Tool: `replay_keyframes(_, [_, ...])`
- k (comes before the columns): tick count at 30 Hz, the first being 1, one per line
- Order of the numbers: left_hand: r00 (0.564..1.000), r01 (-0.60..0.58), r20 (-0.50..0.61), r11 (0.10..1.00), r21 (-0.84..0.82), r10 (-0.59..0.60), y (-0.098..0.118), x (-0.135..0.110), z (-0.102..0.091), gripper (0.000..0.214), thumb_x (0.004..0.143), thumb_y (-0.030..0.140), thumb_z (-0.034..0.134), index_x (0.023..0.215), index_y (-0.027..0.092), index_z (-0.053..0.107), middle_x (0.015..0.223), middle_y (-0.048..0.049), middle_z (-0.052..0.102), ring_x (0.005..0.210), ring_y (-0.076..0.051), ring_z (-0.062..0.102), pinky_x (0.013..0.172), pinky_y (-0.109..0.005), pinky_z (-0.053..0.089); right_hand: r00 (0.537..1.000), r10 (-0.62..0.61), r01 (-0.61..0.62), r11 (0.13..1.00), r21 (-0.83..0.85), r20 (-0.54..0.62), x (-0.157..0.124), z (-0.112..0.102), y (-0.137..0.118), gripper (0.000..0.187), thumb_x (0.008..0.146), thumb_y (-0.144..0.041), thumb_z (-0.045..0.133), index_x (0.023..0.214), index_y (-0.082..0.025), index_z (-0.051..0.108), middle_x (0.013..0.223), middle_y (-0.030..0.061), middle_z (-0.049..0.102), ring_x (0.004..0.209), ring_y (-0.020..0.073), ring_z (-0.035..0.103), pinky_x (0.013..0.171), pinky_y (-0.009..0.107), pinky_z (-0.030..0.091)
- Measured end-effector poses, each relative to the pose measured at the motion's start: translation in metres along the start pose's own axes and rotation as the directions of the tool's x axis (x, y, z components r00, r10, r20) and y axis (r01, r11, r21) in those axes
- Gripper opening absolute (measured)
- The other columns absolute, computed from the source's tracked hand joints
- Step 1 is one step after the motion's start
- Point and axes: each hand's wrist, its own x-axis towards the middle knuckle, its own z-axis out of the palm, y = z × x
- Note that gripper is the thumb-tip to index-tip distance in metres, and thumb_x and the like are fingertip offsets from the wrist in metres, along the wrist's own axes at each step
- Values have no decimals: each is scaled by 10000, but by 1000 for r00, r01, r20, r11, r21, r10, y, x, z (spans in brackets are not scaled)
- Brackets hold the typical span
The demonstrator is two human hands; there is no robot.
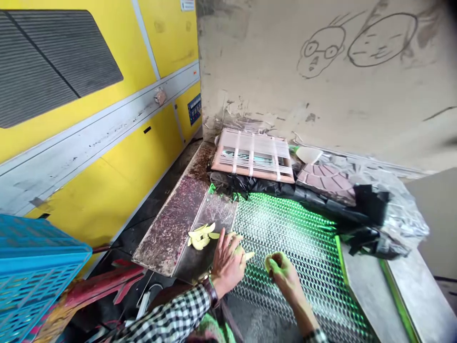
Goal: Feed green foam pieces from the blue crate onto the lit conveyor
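My left hand lies palm down at the left edge of a shiny metal mesh conveyor belt, fingers stretched out and spread. Pale yellow tints its fingertips; whether a thin piece lies under them is unclear. Just left of those fingers, a small pile of pale yellow, crescent-like flat pieces rests on the dark metal side plate. Over the belt, my right hand is closed, thumb against fingers, around a small pale yellow piece that is mostly hidden.
Black plastic wrapping crosses the belt's far end, where a strapped wooden frame and fan-shaped pinkish pieces lie. Yellow machine panels stand left, with a blue crate in front. A drawn-on board rises behind.
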Motion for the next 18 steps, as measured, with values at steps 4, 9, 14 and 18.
replay_keyframes(4, [996,-49,70,999,-17,50,12,4,21,155,946,246,688,801,199,718,1419,-70,653,1423,-333,492,1274,-667,259,989,-53,-14,889,-458,-134,-1,-51,16,330,931,-498,456,915,-221,636,782,51,708,684,204,629,626,312,405])
replay_keyframes(9, [999,21,-48,993,113,-15,-13,4,-33,185,1009,167,567,1059,244,727,1372,-49,681,1344,-263,559,1275,-649,254,925,-246,46,830,-555,-290,-11,-43,-7,363,1006,-377,386,1119,-194,678,1023,105,738,696,186,622,589,287,379])
replay_keyframes(14, [995,81,-84,947,310,-58,-59,1,-77,338,976,176,620,1305,240,659,1401,-98,660,1315,-315,575,1237,-676,289,856,-517,450,732,-511,13,-8,54,-59,332,1052,-302,391,1144,-213,698,1104,104,702,697,153,610,541,264,363])
replay_keyframes(18, [997,64,-67,952,299,-46,-72,-1,-89,331,979,163,604,1297,236,660,1409,-88,653,1330,-293,561,1260,-652,263,811,-573,406,695,-593,-117,15,84,-61,371,1009,-215,414,1325,-184,606,1248,137,625,693,134,558,489,241,330])
